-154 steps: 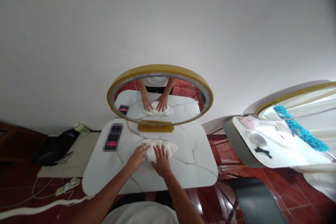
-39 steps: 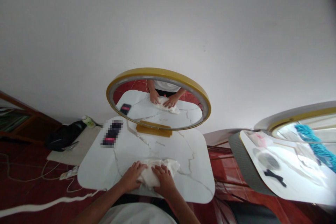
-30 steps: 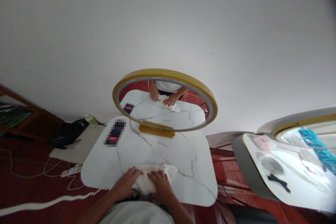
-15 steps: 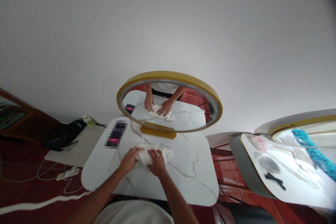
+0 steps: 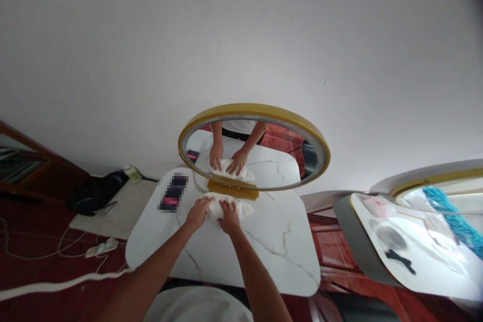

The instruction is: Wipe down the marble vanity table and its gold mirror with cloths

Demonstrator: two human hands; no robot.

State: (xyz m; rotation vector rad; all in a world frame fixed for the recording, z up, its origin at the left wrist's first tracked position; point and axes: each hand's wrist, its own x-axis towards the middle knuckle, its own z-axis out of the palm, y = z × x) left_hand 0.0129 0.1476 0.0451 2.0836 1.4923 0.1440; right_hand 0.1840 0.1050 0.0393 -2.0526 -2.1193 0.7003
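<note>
A bunched white cloth (image 5: 216, 208) lies on the white marble-patterned table (image 5: 264, 261), just in front of the yellow foot (image 5: 234, 189) of an oval mirror. My left hand (image 5: 198, 213) grips its left end, fingers curled over the edge. Around the middle of the cloth, my right hand (image 5: 229, 216) presses from above with bent fingers. A loose corner sticks out to the right of it. Both hands and the cloth show again in the mirror (image 5: 275, 161).
A blurred-out phone-like item (image 5: 173, 192) lies at the table's left. To the right stands a second table (image 5: 411, 231) with a mirror and a dark strip. On the floor at left are a black bag (image 5: 96, 193), a bottle (image 5: 132, 173) and a power strip (image 5: 101, 247) with cables.
Both hands have pushed the cloth forward, away from me, up close to the mirror's foot. The view has shifted slightly.
</note>
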